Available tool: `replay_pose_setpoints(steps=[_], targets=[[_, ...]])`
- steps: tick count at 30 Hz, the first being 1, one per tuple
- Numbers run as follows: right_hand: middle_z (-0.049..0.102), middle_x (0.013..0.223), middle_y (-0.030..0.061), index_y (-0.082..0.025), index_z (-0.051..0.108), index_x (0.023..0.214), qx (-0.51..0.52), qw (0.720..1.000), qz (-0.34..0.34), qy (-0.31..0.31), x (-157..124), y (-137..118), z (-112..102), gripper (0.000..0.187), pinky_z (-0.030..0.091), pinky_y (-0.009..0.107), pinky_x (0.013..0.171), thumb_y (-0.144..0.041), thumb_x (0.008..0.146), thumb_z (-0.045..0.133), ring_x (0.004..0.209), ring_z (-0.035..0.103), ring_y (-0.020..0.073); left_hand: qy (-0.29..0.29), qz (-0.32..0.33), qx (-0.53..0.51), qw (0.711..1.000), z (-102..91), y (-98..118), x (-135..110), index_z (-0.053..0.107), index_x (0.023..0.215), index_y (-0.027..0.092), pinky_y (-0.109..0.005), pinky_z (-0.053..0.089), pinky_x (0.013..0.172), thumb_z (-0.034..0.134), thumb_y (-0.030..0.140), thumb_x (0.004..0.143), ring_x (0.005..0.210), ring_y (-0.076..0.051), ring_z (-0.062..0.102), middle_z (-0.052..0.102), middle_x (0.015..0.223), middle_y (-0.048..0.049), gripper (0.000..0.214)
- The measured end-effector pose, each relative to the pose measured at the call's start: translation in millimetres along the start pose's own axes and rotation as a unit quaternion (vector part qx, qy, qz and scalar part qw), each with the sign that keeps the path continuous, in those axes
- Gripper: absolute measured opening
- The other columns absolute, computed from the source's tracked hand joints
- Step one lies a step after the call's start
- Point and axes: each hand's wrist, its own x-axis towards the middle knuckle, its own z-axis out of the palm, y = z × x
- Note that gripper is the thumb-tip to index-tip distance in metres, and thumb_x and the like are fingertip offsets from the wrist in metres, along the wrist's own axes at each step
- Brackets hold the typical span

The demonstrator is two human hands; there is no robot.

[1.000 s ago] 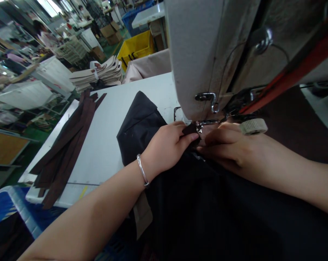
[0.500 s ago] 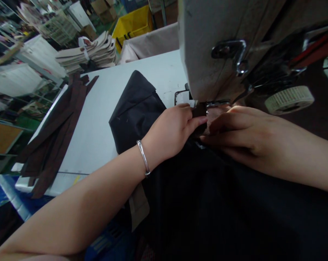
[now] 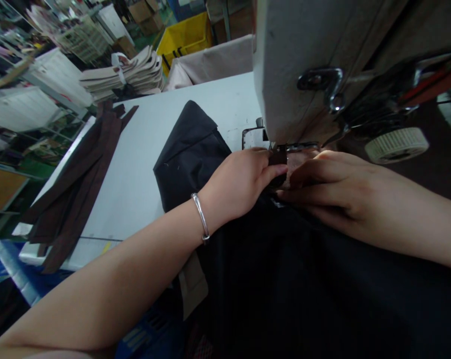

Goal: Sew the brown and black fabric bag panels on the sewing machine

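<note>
Work looks partly done: left hand pinches brown cloth, can't tell what right hand grips, strips at nine o'clock look unused.

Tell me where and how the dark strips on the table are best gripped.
Probably at the near ends, pinched from the near side, thumb above and finger below: the strips lie long and flat on the table, overlapping, and one end seems to jut past its edge, leaving room beneath.

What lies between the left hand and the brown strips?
Head view: black fabric next to the left hand, then white tabletop up to the brown strips.
</note>
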Motion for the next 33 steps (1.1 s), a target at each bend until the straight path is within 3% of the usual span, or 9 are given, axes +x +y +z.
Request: replay_pose_setpoints(steps=[6, 10, 13, 19, 29, 33], targets=[[0.066, 0.113, 0.0078, -0.024, 0.072, 0.109, 0.001, 1.0, -0.004, 0.019, 0, -6, -2, 0.024, 0.049, 0.046, 0.092, -0.018, 0.093, 0.055, 0.11, 0.06, 0.0283, -0.051, 0.099, 0.072, 0.991, -2.8, 13, -12, 0.069, 0.092, 0.011, -0.037, 0.05, 0.097, 0.058, 0.022, 0.096, 0.1, -0.023, 0.062, 0.066, 0.099, -0.0095, 0.016], [0.068, 0.109, 0.0065, -0.022, 0.07, 0.103, 0.027, 0.999, 0.011, 0.034, -3, -10, -3, 0.02, 0.051, 0.039, 0.088, -0.017, 0.094, 0.052, 0.105, 0.063, 0.0236, -0.064, 0.156, 0.146, 0.975, -2.7, 17, -25, 0.068, 0.107, 0.006, -0.039, 0.051, 0.097, 0.057, 0.016, 0.092, 0.105, -0.025, 0.061, 0.066, 0.107, -0.0127, 0.021], [0.067, 0.117, 0.0073, -0.02, 0.065, 0.112, 0.026, 0.997, 0.04, 0.053, -7, -11, -2, 0.021, 0.051, 0.037, 0.09, -0.021, 0.095, 0.053, 0.109, 0.063, 0.0217, -0.054, 0.155, 0.16, 0.973, -0.6, 14, -31, 0.067, 0.113, 0.008, -0.04, 0.053, 0.096, 0.055, 0.019, 0.093, 0.106, -0.025, 0.063, 0.068, 0.11, -0.0109, 0.026], [0.066, 0.126, 0.0043, -0.021, 0.061, 0.126, 0.007, 0.999, 0.024, 0.042, -7, -13, 1, 0.03, 0.049, 0.036, 0.097, -0.021, 0.098, 0.051, 0.118, 0.059, 0.0184, 0.0, 0.166, 0.139, 0.976, 2.7, 5, -33, 0.069, 0.108, 0.014, -0.038, 0.05, 0.103, 0.054, 0.024, 0.095, 0.101, -0.019, 0.067, 0.072, 0.112, -0.0041, 0.022], [0.067, 0.126, 0.0048, -0.022, 0.063, 0.124, -0.018, 0.999, 0.017, 0.024, -5, -3, -2, 0.03, 0.053, 0.041, 0.092, -0.02, 0.096, 0.051, 0.114, 0.063, 0.0219, -0.033, 0.178, 0.157, 0.971, 2.0, -3, -22, 0.07, 0.105, 0.016, -0.035, 0.047, 0.107, 0.054, 0.025, 0.096, 0.105, -0.018, 0.066, 0.072, 0.114, -0.0046, 0.021], [0.067, 0.127, 0.0059, -0.022, 0.063, 0.124, -0.028, 0.999, 0.014, 0.027, -3, 3, -2, 0.031, 0.054, 0.045, 0.093, -0.02, 0.096, 0.051, 0.113, 0.064, 0.0242, -0.05, 0.162, 0.155, 0.973, -1.1, -7, -14, 0.071, 0.102, 0.017, -0.033, 0.05, 0.101, 0.056, 0.024, 0.094, 0.104, -0.019, 0.066, 0.072, 0.113, -0.0042, 0.018]])
